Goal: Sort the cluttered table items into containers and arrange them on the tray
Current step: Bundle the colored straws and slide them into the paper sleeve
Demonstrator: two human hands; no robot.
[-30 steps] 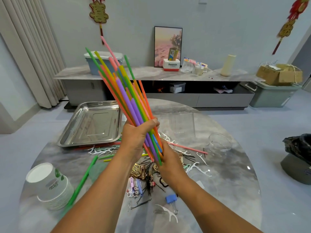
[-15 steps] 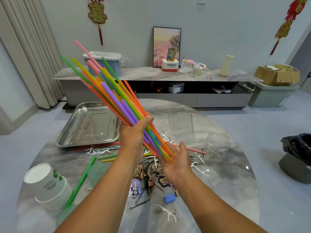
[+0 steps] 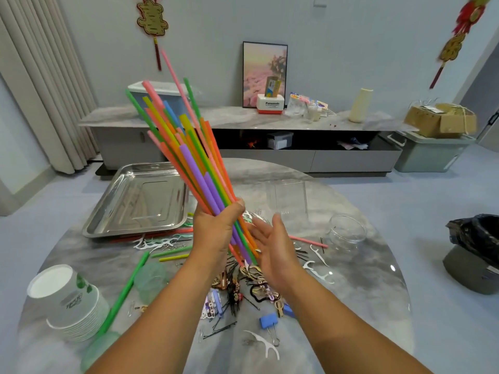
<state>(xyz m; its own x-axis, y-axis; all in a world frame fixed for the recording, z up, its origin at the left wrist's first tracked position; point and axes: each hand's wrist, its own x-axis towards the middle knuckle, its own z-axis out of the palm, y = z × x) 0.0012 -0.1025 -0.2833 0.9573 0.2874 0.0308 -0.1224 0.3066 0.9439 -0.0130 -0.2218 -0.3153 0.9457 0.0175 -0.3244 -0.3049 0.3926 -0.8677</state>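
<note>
My left hand is raised over the table, back toward me, fingers and thumb curled round the lower part of the straws, which fan up and to the left. My right hand is just beside their lower ends, palm turned left, fingers straight and a little spread. Both forearms reach forward from the bottom edge.

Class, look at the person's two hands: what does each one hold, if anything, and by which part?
The left hand grips the bundle of coloured straws near its lower end. The right hand holds nothing; its open palm sits beside the straws' bottom tips.
</note>
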